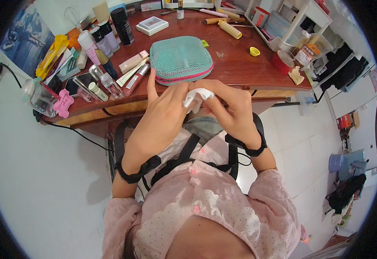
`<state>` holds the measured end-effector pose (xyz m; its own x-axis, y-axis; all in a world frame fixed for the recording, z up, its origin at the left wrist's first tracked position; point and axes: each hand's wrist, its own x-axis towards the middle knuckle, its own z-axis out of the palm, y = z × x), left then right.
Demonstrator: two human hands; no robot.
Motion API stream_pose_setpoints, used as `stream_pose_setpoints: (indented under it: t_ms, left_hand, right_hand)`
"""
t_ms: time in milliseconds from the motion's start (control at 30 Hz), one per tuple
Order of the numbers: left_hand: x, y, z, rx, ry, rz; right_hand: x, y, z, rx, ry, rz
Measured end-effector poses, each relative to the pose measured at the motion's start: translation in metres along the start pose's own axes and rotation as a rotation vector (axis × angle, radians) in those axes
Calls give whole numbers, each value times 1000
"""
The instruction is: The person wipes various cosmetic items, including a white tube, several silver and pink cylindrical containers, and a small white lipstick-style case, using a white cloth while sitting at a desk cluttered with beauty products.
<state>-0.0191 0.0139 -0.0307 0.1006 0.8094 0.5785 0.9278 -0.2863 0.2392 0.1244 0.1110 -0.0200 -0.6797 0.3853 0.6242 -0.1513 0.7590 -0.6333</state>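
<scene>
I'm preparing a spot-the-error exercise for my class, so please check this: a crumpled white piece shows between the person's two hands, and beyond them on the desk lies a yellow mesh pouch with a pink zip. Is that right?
Not quite: the mesh pouch is teal, not yellow, as the head view shows. A crumpled white piece shows between the left hand and right hand, and the pouch lies beyond them on the desk, with its pink zip.

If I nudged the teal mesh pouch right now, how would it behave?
The teal mesh pouch would probably slide rather than tip, lying low and broad. Its netted top suggests it may dent, though its rounded shape hints at some stiffness.
</scene>
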Motion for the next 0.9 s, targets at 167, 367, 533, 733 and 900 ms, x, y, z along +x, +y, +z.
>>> stream_pose_setpoints:
  t_ms: [167,367,533,733,900]
  left_hand:
    - [3,1,1,-22,36,-31]
    - [4,5,-2,-104,9,-32]
    - [-1,3,-7,-178,-120,33]
    - [1,6,-6,-206,-57,31]
    - [9,8,-15,-16,32,65]
  right_hand:
    - [0,-9,2,-65,68,26]
    - [-2,-13,0,-50,78,20]
    - [-4,-11,-6,17,59,22]
    - [-1,-13,-4,125,85,13]
    - [5,-6,-13,573,-167,202]
